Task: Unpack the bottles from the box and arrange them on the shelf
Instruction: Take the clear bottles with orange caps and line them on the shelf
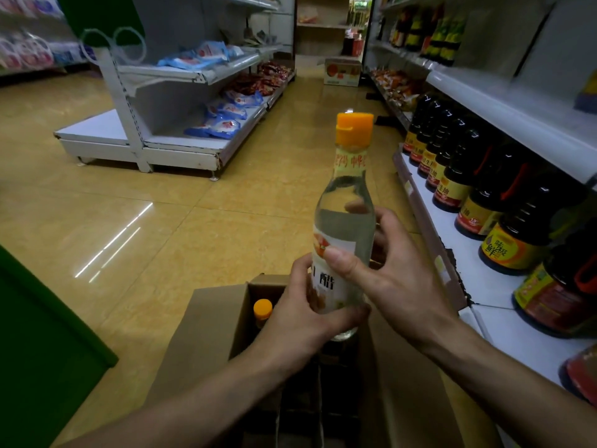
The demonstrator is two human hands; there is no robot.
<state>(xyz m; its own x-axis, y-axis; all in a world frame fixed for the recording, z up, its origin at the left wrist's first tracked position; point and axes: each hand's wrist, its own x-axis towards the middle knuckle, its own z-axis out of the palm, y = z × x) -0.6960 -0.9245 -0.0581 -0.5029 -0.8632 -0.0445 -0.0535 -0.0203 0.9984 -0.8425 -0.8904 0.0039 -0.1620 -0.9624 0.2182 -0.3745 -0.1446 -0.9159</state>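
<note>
This is a small grocery shop, seen down one aisle. An open cardboard box (206, 334) stands on the glossy yellow tiled floor (129, 205). Just right of the box runs a long white metal shelf (465, 240). It is lined with a row of dark sauce bottles (452, 179) with matching red and yellow labels, and there are more bottles (429, 30) on the tier above. Beyond the box to the left stands a free-standing white rack (97, 129) carrying blue packets (223, 124) and red packets (258, 82), many of each kind alike. Far beyond the box, at the aisle's end, a printed carton (342, 71) sits on the floor below further stocked shelving.
</note>
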